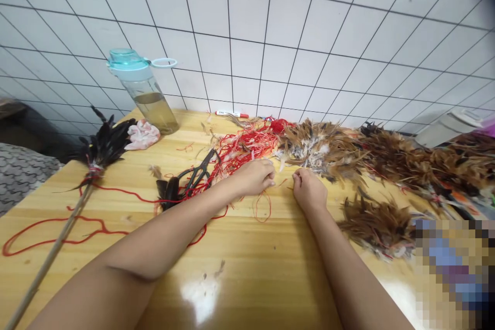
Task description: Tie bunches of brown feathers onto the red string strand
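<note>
The person's two bare forearms reach forward over a glossy yellow wooden table. The left hand rests knuckles-up on the wood with its fingers curled in and pressed together, their tips turned toward the other hand. The right hand lies just beside it, not touching. Its fingers are also curled, with thumb and forefinger closed tip to tip. A short thin red thread lies looped on the table just below the gap between the hands. A strand of it runs up toward the fingertips, but it is too fine to tell whether either hand actually grips it.

A loose bundle of brown feathers lies near the right forearm. Left of the left hand is a pair of black scissors next to a small tuft of black feathers. Further left, a thin wooden stick tipped with black feathers slants across the table, and a long red cord winds under it.

Just beyond the hands are a tangled heap of red threads and a large pile of brown feathers, which stretches off to the right.

At the far edge stand a clear plastic bottle with a teal lid, a crumpled pink cloth and a red-and-white marker pen, against a white tiled wall.
</note>
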Action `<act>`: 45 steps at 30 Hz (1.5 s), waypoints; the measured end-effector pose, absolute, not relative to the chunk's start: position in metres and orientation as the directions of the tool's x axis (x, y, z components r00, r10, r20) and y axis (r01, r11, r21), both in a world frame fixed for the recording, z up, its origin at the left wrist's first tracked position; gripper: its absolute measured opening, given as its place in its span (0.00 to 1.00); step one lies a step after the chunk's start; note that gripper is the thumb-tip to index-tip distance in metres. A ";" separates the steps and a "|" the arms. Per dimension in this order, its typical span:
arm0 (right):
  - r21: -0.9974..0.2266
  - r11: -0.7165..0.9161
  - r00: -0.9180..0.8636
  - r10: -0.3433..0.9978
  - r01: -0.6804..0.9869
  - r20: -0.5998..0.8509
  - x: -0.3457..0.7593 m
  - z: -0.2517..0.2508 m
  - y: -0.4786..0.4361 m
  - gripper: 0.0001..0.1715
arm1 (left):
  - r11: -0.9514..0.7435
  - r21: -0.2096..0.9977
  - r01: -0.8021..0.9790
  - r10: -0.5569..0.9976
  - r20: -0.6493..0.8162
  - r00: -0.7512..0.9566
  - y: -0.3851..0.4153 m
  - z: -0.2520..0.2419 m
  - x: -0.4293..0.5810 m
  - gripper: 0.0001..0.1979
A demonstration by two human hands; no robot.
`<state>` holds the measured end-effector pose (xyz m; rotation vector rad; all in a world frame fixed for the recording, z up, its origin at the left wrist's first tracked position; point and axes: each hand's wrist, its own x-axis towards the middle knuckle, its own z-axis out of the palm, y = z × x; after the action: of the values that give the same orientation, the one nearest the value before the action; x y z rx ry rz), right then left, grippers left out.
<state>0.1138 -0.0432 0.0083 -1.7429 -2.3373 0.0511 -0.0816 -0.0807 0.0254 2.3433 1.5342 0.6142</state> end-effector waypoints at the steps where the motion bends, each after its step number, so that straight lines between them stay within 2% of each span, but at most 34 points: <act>1: -0.190 0.290 -0.263 0.952 0.938 0.156 0.113 0.008 -0.043 0.13 | -0.386 0.449 0.806 0.922 0.208 0.326 -0.080 0.027 -0.082 0.04; 6: -0.364 0.196 -0.166 0.980 0.911 0.113 0.112 0.007 -0.041 0.14 | -0.256 0.409 0.876 0.964 0.177 0.198 -0.065 0.041 -0.074 0.07; 12: -0.489 0.153 -0.123 0.988 0.859 0.092 0.113 0.007 -0.038 0.14 | -0.081 0.316 0.945 0.997 0.012 0.081 -0.039 0.047 -0.043 0.13; 16: -0.546 0.147 -0.113 0.989 0.825 0.094 0.114 0.006 -0.038 0.14 | -0.013 0.264 0.964 1.000 -0.016 0.018 -0.031 0.038 -0.032 0.08; 18: -0.589 0.139 -0.098 0.990 0.796 0.101 0.115 0.004 -0.037 0.15 | 0.001 0.278 0.960 1.000 -0.013 0.002 -0.030 0.033 -0.033 0.08; 20: -0.640 0.152 -0.091 0.988 0.753 0.127 0.116 0.001 -0.035 0.16 | -0.026 0.360 0.933 0.999 0.030 0.016 -0.031 0.030 -0.038 0.08; 23: -0.711 0.216 -0.120 0.976 0.669 0.184 0.118 -0.003 -0.032 0.18 | -0.094 0.637 0.765 0.994 0.096 0.042 -0.034 0.024 -0.046 0.07; 26: -0.785 0.271 -0.163 0.962 0.557 0.217 0.117 -0.006 -0.031 0.21 | -0.076 0.919 0.386 0.997 0.079 0.009 -0.040 0.018 -0.048 0.08; 29: -0.893 0.234 -0.198 0.966 0.384 0.168 0.113 -0.008 -0.032 0.23 | -0.043 0.999 0.033 0.999 0.042 0.010 -0.045 0.014 -0.044 0.10; 31: -0.945 0.202 -0.232 0.962 0.258 0.142 0.110 -0.008 -0.033 0.23 | -0.049 0.995 -0.084 0.999 0.051 0.019 -0.049 0.013 -0.040 0.11; 33: -0.968 0.191 -0.259 0.955 0.164 0.145 0.108 -0.008 -0.033 0.20 | -0.075 0.990 -0.122 0.997 0.078 0.022 -0.051 0.012 -0.035 0.11; 37: -0.978 0.181 -0.240 0.959 0.105 0.152 0.107 -0.008 -0.032 0.16 | -0.107 0.987 -0.117 0.993 0.111 0.030 -0.054 0.012 -0.029 0.09; 40: -0.979 0.176 -0.224 0.963 0.099 0.150 0.107 -0.008 -0.032 0.15 | -0.127 0.992 -0.018 0.992 0.127 0.027 -0.052 0.013 -0.032 0.07; 43: -0.984 0.151 -0.185 0.974 0.094 0.132 0.107 -0.007 -0.032 0.15 | -0.193 0.939 0.283 0.974 0.218 -0.060 -0.044 0.014 -0.045 0.06; 45: -0.989 0.125 -0.134 0.985 0.083 0.113 0.108 -0.007 -0.030 0.16 | -0.257 0.804 0.537 0.929 0.358 -0.091 -0.036 0.012 -0.056 0.08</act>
<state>0.1085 -0.0303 -0.0074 -1.1218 -1.4260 1.1672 -0.0555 -0.0358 0.0120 1.7812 1.5902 1.2983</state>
